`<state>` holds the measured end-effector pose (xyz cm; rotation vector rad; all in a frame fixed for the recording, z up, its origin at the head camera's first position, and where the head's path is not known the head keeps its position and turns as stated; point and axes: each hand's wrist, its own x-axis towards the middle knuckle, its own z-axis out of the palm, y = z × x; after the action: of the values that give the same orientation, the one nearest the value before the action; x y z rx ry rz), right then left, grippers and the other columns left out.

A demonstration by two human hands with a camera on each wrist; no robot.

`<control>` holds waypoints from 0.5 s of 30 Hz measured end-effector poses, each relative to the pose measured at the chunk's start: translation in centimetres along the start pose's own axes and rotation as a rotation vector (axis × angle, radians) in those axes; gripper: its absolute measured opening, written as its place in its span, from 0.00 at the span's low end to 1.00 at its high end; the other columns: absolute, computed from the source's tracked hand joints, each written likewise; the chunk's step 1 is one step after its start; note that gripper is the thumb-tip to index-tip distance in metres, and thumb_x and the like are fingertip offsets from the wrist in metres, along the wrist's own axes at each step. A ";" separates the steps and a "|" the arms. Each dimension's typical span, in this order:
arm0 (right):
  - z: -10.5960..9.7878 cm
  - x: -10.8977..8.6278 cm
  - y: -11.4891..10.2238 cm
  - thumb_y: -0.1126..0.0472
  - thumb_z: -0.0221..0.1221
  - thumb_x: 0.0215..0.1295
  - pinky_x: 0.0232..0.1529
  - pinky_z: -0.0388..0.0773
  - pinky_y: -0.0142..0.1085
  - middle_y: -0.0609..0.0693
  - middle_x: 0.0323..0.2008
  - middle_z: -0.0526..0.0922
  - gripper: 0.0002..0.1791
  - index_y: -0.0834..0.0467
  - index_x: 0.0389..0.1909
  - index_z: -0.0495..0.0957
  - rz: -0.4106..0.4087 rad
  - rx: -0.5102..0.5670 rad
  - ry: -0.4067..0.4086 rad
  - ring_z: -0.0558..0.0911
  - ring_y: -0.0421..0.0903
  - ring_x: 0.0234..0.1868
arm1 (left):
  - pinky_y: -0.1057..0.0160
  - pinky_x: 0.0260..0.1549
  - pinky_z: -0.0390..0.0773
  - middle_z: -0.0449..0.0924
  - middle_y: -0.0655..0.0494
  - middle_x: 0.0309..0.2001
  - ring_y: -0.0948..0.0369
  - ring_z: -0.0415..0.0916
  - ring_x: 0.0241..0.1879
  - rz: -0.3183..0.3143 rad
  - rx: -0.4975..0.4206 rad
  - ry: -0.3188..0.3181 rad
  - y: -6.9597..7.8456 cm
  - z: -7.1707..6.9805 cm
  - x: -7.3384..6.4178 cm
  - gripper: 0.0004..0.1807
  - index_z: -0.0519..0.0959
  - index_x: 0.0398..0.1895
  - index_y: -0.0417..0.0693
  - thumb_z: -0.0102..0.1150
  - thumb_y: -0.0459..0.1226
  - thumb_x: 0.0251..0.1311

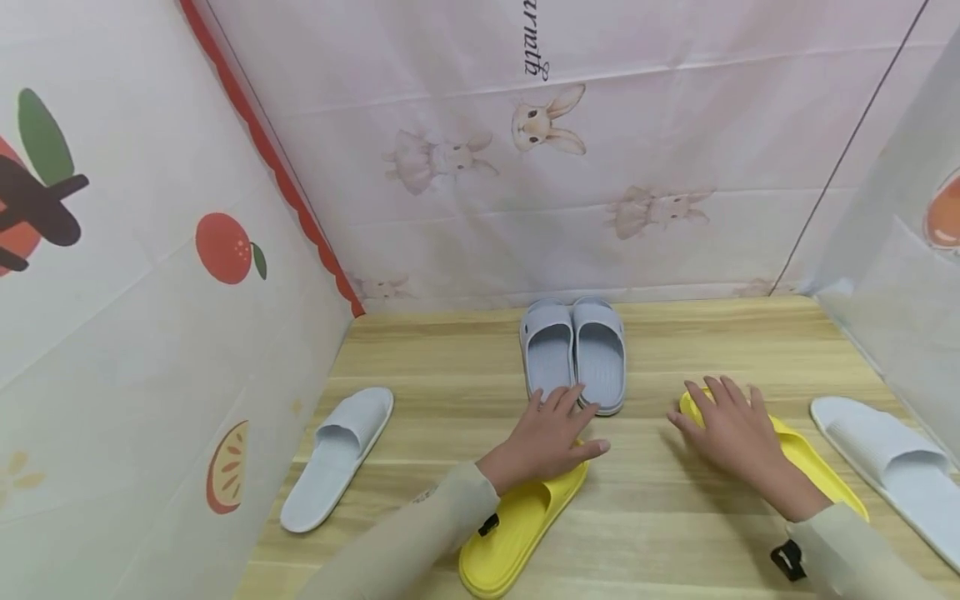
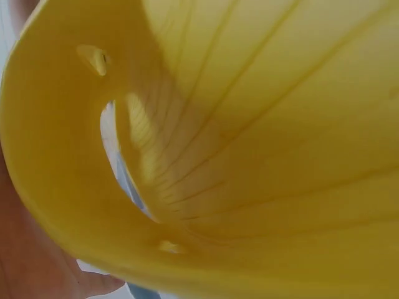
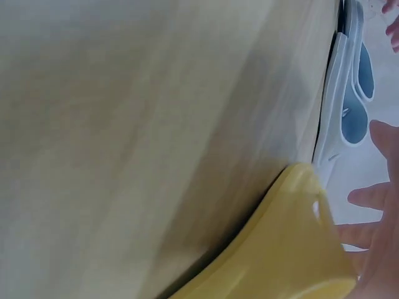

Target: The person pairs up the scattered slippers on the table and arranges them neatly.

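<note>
My left hand (image 1: 546, 443) is over the strap end of one yellow slipper (image 1: 498, 542), its fingers spread toward a pair of grey slippers (image 1: 576, 354). In the left wrist view, the inside of this slipper (image 2: 262, 137) fills most of the picture, with part of the hand beyond its edge. My right hand (image 1: 731, 425) hovers with spread fingers above the front of the other yellow slipper (image 1: 813, 467) and hides much of it. The right wrist view shows its yellow toe (image 3: 274, 237) beside the fingers. Whether either hand touches its slipper I cannot tell.
One white slipper (image 1: 341, 458) lies on the left of the wooden surface (image 1: 435, 358), another white slipper (image 1: 892, 467) at the right edge. The grey pair stands against the back wall (image 1: 480, 250), printed with rabbits. Fruit-printed walls (image 1: 150, 350) close off both sides.
</note>
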<state>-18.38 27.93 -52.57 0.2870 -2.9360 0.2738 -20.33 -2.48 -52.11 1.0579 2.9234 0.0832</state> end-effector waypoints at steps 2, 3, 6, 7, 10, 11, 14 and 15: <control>0.0 -0.5 0.3 0.33 0.50 0.72 0.64 0.46 0.74 0.72 0.66 0.68 0.41 0.64 0.69 0.70 0.000 -0.003 0.005 0.60 0.72 0.69 | 0.37 0.73 0.50 0.44 0.55 0.82 0.53 0.48 0.79 -0.004 -0.021 -0.007 0.0 0.1 -0.2 0.43 0.55 0.80 0.67 0.18 0.72 0.68; 0.0 -0.7 0.5 0.33 0.49 0.72 0.64 0.46 0.74 0.72 0.66 0.68 0.41 0.64 0.69 0.69 0.000 -0.003 0.003 0.60 0.72 0.69 | 0.36 0.73 0.50 0.45 0.55 0.82 0.52 0.48 0.78 -0.006 -0.030 -0.012 0.0 0.1 -0.4 0.43 0.55 0.80 0.66 0.17 0.72 0.68; -0.1 -1.4 0.9 0.32 0.48 0.73 0.64 0.46 0.75 0.72 0.66 0.67 0.42 0.64 0.69 0.69 0.006 0.012 -0.011 0.60 0.72 0.69 | 0.36 0.73 0.51 0.45 0.55 0.82 0.52 0.48 0.78 -0.013 -0.041 -0.031 0.0 0.2 -0.9 0.44 0.54 0.80 0.66 0.17 0.73 0.67; -0.1 -1.6 1.1 0.32 0.48 0.73 0.63 0.46 0.75 0.72 0.66 0.67 0.42 0.64 0.69 0.69 0.009 0.013 -0.014 0.60 0.73 0.69 | 0.37 0.73 0.51 0.45 0.55 0.82 0.52 0.48 0.78 -0.013 -0.041 -0.034 0.1 0.2 -1.0 0.44 0.54 0.80 0.66 0.17 0.73 0.67; -0.3 -2.2 1.6 0.33 0.49 0.73 0.62 0.46 0.75 0.74 0.65 0.66 0.42 0.65 0.68 0.69 0.026 0.017 -0.017 0.60 0.73 0.68 | 0.38 0.74 0.51 0.44 0.55 0.82 0.52 0.48 0.78 0.002 -0.030 -0.035 0.2 0.0 -1.6 0.44 0.53 0.80 0.67 0.18 0.73 0.67; -0.3 -2.5 1.8 0.33 0.49 0.73 0.62 0.46 0.75 0.74 0.65 0.66 0.42 0.66 0.68 0.69 0.032 0.015 -0.017 0.60 0.74 0.68 | 0.39 0.74 0.50 0.44 0.54 0.82 0.52 0.48 0.78 0.011 -0.023 -0.034 0.2 -0.1 -1.8 0.44 0.54 0.80 0.67 0.18 0.73 0.67; -0.3 -3.1 2.3 0.34 0.51 0.72 0.61 0.48 0.76 0.74 0.64 0.66 0.41 0.66 0.68 0.68 0.040 0.024 0.000 0.61 0.74 0.67 | 0.38 0.74 0.50 0.44 0.53 0.82 0.51 0.47 0.79 0.035 -0.011 -0.031 0.4 -0.2 -2.8 0.44 0.55 0.80 0.67 0.18 0.73 0.67; -0.3 -3.2 2.4 0.35 0.51 0.72 0.60 0.49 0.75 0.74 0.64 0.66 0.41 0.66 0.68 0.68 0.040 0.026 0.007 0.62 0.74 0.66 | 0.37 0.74 0.50 0.43 0.53 0.82 0.51 0.46 0.79 0.041 -0.014 -0.032 0.4 -0.2 -3.2 0.43 0.55 0.80 0.68 0.19 0.73 0.67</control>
<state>-15.74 30.87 -53.34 0.2306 -2.9355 0.3184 -17.66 -4.23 -51.87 1.1065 2.8695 0.0868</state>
